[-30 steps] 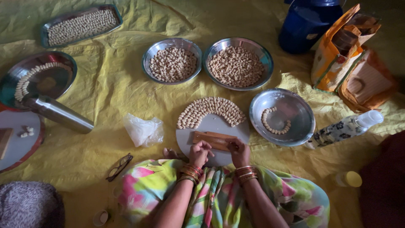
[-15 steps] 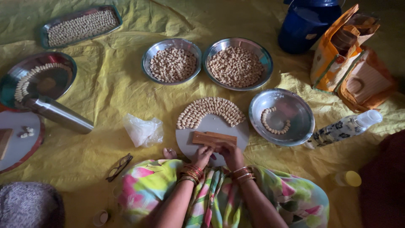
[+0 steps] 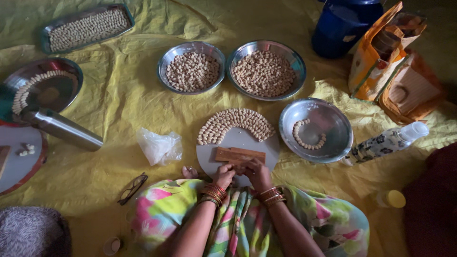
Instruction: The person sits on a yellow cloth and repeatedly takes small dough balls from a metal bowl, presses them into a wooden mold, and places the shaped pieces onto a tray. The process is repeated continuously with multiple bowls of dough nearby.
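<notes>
My left hand (image 3: 223, 174) and my right hand (image 3: 256, 172) meet at the near edge of a round grey board (image 3: 238, 143), fingers pinched together on something small that I cannot make out. A flat wooden block (image 3: 239, 155) lies on the board just beyond my fingers. Several small pale shaped pieces (image 3: 235, 123) form an arc along the board's far rim. Bangles circle both wrists.
Two steel bowls (image 3: 192, 67) (image 3: 265, 70) of pale pieces sit beyond the board; a steel plate (image 3: 316, 130) with a curved row lies right. A crumpled plastic bag (image 3: 160, 146), eyeglasses (image 3: 132, 188), a steel cylinder (image 3: 62, 128), a floral bottle (image 3: 386, 143), a blue jug (image 3: 343, 24) and bags (image 3: 395, 66) rest on yellow sheeting.
Both hands have drawn back from the wooden block toward me, to the board's near edge, and closed together there.
</notes>
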